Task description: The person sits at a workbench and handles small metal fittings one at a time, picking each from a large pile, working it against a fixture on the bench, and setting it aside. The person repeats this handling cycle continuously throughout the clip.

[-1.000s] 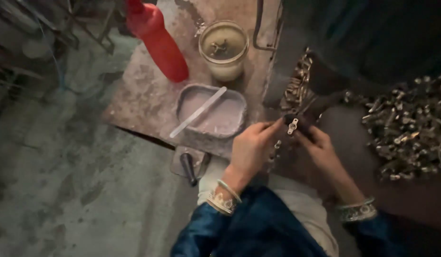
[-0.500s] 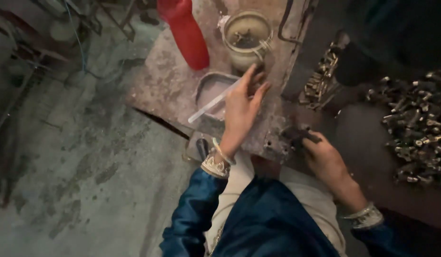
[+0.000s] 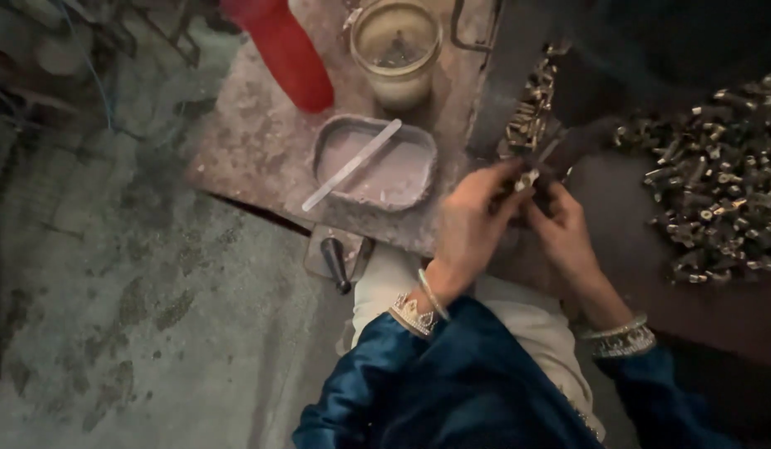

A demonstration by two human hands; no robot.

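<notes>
Head view, present moment. Both hands meet at the edge of the worn work slab [image 3: 261, 141]. The left hand [image 3: 477, 220] and the right hand [image 3: 564, 224] pinch a small metal fitting [image 3: 527, 179] between their fingertips — fingers of both are closed on it, not clenched into fists. The fitting sits just beside a dark upright fixture carrying a row of similar pieces [image 3: 531, 100].

Progress, as a judgement: the row of pieces looks like finished or staged work, and the large heap of loose fittings [image 3: 718, 175] to the right suggests most of the stock is not yet handled. The piece in hand appears mid-assembly; how it is being joined is too small and dim to tell.

Also on the slab: a shallow tray of pale powder [image 3: 375, 162] with a flat stick [image 3: 352, 165] lying across it, a glass jar [image 3: 395, 50], and a red bottle [image 3: 281, 50]. A small dark tool [image 3: 335, 259] rests on a ledge below.

Against the earlier pictures: half a second ago the left hand was stretched out over the tray, well apart from the right, which waited alone near the fixture. The left hand is now back at the fitting — the same two-handed pose as one second ago. The tray, stick, jar and bottle keep their places.
</notes>
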